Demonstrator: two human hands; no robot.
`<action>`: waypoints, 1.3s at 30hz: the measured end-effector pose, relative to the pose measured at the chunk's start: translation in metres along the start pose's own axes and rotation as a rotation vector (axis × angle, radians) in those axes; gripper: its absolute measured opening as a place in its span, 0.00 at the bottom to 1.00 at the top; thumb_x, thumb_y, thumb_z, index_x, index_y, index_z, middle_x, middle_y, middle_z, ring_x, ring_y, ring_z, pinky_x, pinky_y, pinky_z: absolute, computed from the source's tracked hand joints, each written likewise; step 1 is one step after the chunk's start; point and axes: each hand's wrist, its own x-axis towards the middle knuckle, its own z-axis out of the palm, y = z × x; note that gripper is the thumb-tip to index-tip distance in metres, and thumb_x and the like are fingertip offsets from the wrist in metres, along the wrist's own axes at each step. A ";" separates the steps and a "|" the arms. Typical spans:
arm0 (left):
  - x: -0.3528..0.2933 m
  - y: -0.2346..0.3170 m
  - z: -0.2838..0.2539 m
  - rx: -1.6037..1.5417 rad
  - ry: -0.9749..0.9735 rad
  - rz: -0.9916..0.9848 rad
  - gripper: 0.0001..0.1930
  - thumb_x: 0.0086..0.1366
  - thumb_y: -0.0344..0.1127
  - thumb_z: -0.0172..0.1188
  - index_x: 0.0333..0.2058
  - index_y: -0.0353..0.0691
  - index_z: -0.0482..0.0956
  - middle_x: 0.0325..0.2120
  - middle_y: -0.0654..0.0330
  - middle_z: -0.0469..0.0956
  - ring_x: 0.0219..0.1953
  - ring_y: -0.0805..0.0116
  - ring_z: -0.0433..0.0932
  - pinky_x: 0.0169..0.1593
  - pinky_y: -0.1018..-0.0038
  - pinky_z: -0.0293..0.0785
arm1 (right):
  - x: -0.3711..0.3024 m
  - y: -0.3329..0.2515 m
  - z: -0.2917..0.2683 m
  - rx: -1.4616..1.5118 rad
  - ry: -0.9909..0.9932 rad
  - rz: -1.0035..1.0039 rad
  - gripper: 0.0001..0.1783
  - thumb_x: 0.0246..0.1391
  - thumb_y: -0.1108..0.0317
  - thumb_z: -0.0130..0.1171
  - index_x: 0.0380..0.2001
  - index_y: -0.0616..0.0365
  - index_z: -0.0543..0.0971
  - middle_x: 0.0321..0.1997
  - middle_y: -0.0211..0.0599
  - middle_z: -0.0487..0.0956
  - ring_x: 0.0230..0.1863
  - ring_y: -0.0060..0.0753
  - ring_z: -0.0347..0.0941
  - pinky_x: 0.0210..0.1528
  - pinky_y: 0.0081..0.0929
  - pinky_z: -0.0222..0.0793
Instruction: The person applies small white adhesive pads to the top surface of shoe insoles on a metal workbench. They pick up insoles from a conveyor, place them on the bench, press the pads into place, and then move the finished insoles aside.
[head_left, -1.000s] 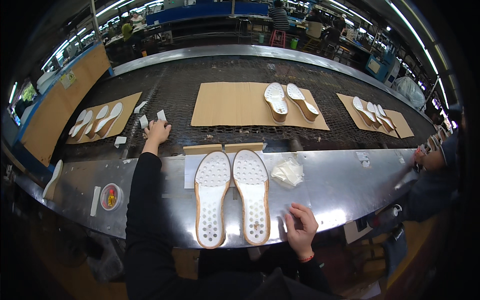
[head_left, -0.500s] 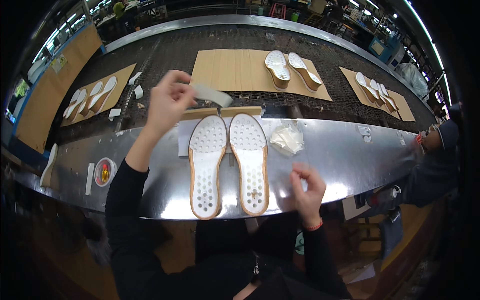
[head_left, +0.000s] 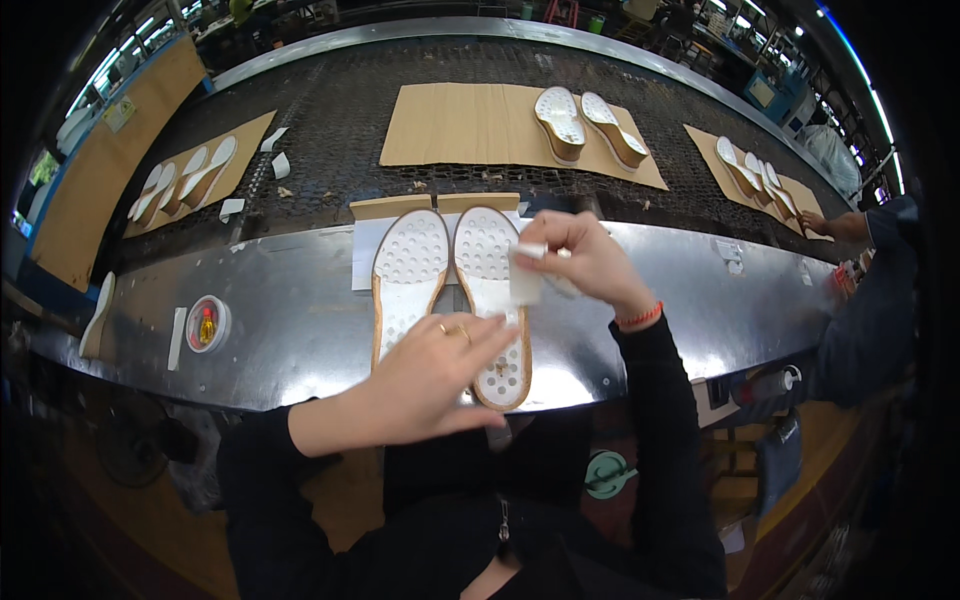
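Observation:
Two shoe soles with white, hole-dotted faces and brown edges lie side by side before me: a left sole [head_left: 410, 250] and a right sole [head_left: 484, 246]. My left hand [head_left: 425, 380] reaches across both, partly covering the left sole, with outstretched fingers over the right sole's middle. Pinched in my right hand [head_left: 590, 262] is a small pale piece of paper or film [head_left: 524, 284], held over the right sole's outer edge. Behind that hand, the crumpled white paper is mostly hidden.
The soles rest on a metal bench [head_left: 290, 290]. A round tub [head_left: 208, 324] and a white strip [head_left: 177, 338] are at left. Beyond runs a dark mesh belt [head_left: 330, 130] with cardboard [head_left: 455, 125] bearing more soles. A co-worker's hand [head_left: 838, 228] touches the right-hand cardboard.
My left hand has let go of its pale strip and come down over the soles. My right hand has risen and taken a pale piece. A co-worker's hand has reached the right-hand cardboard.

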 end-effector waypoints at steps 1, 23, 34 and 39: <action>-0.003 0.002 0.006 0.012 -0.108 0.002 0.41 0.51 0.49 0.74 0.60 0.35 0.69 0.59 0.48 0.71 0.61 0.50 0.68 0.63 0.55 0.61 | 0.008 0.005 -0.004 0.009 0.028 -0.013 0.08 0.53 0.70 0.68 0.36 0.61 0.85 0.33 0.27 0.82 0.33 0.15 0.72 0.34 0.17 0.65; 0.012 0.000 0.018 0.240 -0.293 -0.074 0.46 0.42 0.49 0.75 0.61 0.37 0.70 0.60 0.44 0.71 0.59 0.53 0.71 0.59 0.55 0.61 | 0.015 0.045 0.031 0.086 -0.006 0.011 0.16 0.46 0.68 0.74 0.40 0.57 0.85 0.39 0.26 0.84 0.36 0.15 0.70 0.40 0.18 0.65; 0.014 0.000 0.020 0.184 -0.266 -0.101 0.48 0.34 0.46 0.77 0.58 0.36 0.73 0.59 0.44 0.71 0.59 0.52 0.71 0.58 0.56 0.63 | 0.017 0.047 0.036 0.181 -0.052 0.056 0.15 0.49 0.74 0.72 0.41 0.62 0.83 0.39 0.31 0.84 0.38 0.16 0.75 0.44 0.19 0.71; 0.014 0.001 0.020 0.175 -0.267 -0.107 0.48 0.34 0.46 0.77 0.58 0.36 0.73 0.59 0.44 0.71 0.59 0.51 0.71 0.58 0.56 0.62 | 0.018 0.049 0.038 0.125 -0.047 0.034 0.14 0.49 0.76 0.71 0.41 0.63 0.82 0.40 0.32 0.84 0.39 0.17 0.76 0.45 0.19 0.73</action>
